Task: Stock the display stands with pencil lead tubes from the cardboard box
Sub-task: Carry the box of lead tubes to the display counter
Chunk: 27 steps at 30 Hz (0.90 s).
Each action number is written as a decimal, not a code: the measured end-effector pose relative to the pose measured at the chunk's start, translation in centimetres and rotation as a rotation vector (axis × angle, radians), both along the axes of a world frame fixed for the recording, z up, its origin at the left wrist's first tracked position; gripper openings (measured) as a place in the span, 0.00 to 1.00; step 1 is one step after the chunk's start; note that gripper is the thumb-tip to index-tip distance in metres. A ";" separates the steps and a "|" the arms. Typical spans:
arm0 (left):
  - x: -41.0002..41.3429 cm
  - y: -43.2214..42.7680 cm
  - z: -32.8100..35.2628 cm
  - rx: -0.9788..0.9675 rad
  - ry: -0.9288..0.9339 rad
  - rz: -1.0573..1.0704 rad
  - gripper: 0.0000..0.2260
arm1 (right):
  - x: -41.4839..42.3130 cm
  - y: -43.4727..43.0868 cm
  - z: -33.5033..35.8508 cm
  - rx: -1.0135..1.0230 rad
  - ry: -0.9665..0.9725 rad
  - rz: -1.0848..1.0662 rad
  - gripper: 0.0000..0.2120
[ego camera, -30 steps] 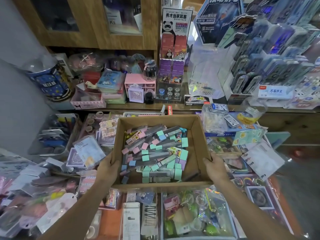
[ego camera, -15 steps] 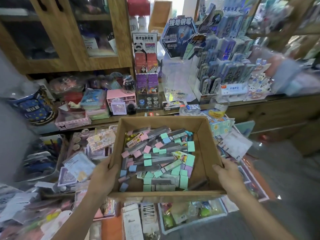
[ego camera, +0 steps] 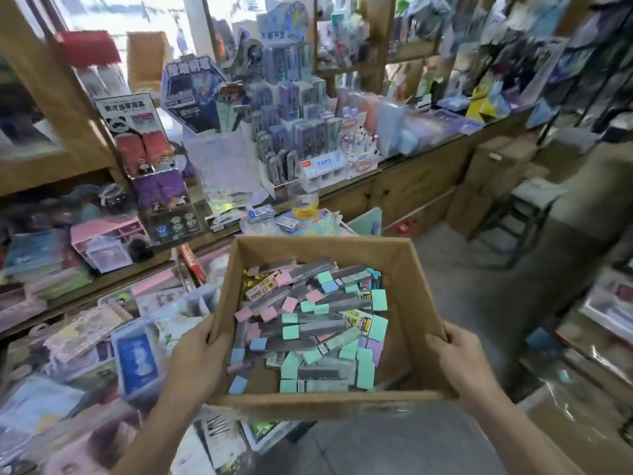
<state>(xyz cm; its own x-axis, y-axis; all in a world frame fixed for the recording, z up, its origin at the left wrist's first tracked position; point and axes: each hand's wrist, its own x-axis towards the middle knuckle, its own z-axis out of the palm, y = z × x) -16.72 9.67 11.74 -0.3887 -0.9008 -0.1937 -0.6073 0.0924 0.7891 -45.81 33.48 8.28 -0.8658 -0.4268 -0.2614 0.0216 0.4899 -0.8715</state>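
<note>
I hold an open cardboard box (ego camera: 407, 269) in front of me, above the edge of the goods table. My left hand (ego camera: 198, 361) grips its left wall, thumb on the rim. My right hand (ego camera: 459, 358) grips the right wall the same way. Inside lies a loose heap of pencil lead tubes (ego camera: 308, 323), grey with green, pink and blue caps. Tiered display stands (ego camera: 291, 145) with blue-grey packs rise on the wooden counter behind the box.
A low table (ego camera: 85, 337) crowded with stationery packs lies to my left. A panda display (ego camera: 144, 138) and a pink drawer box (ego camera: 106, 234) stand on the counter. Grey floor opens to the right, with cardboard cartons (ego camera: 493, 180) and a stool (ego camera: 524, 207).
The view has swung right and the box has moved right with both hands, off the table's middle toward the aisle. Both hands keep the same grip on the box walls.
</note>
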 end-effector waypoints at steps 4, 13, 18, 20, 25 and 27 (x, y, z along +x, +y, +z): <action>-6.6 4.1 -0.1 0.009 0.019 -0.063 0.11 | -5.0 5.6 -0.4 0.030 -0.034 -0.054 0.10; -24.9 13.8 -0.1 0.062 0.001 -0.191 0.10 | -19.8 17.6 1.5 0.114 0.045 -0.153 0.12; -34.5 15.6 0.4 0.080 0.029 -0.213 0.12 | -27.5 21.2 1.5 0.124 0.048 -0.219 0.12; -38.4 15.5 0.5 0.068 0.054 -0.239 0.17 | -30.4 21.6 1.3 0.116 0.040 -0.245 0.11; -48.2 13.4 -0.9 0.054 0.006 -0.264 0.13 | -37.9 20.8 0.7 0.117 0.035 -0.325 0.14; -52.5 11.9 -1.4 0.045 0.006 -0.297 0.14 | -41.1 19.7 0.4 0.122 0.027 -0.357 0.14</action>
<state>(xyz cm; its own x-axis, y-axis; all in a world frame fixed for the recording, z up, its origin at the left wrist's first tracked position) -69.23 21.57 10.30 -0.6353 -0.7378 -0.2279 -0.5539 0.2297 0.8003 -86.86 53.13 8.73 -0.9616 -0.0646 -0.2666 0.1872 0.5558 -0.8100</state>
